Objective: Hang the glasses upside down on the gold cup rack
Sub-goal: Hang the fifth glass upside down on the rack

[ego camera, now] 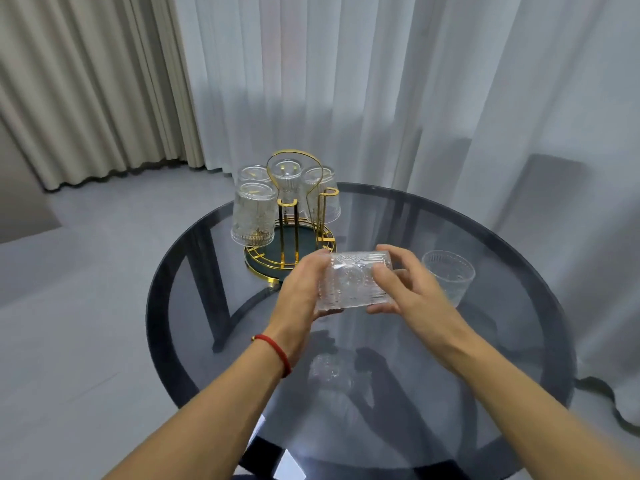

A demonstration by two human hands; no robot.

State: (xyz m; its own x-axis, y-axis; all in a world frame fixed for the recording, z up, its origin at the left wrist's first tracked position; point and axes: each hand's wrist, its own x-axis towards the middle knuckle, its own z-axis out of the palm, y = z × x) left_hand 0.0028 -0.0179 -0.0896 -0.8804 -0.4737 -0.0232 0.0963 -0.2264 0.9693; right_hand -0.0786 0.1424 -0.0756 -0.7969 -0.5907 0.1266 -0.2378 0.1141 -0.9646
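A clear embossed glass [351, 282] lies on its side in the air above the table, held between both hands. My left hand [301, 292] grips its wide end and my right hand [408, 289] grips its narrow end. Just beyond it stands the gold cup rack [294, 216] on a dark green round base, with several glasses hanging upside down on its prongs; the nearest is at the front left [252, 214]. Two front prongs of the rack are bare. Another glass [448, 275] stands upright on the table to the right of my right hand.
The round smoked-glass table [485, 393] has a dark frame beneath. White sheer curtains [381, 81] hang close behind the table and beige curtains [86, 81] at the left. Grey floor lies to the left.
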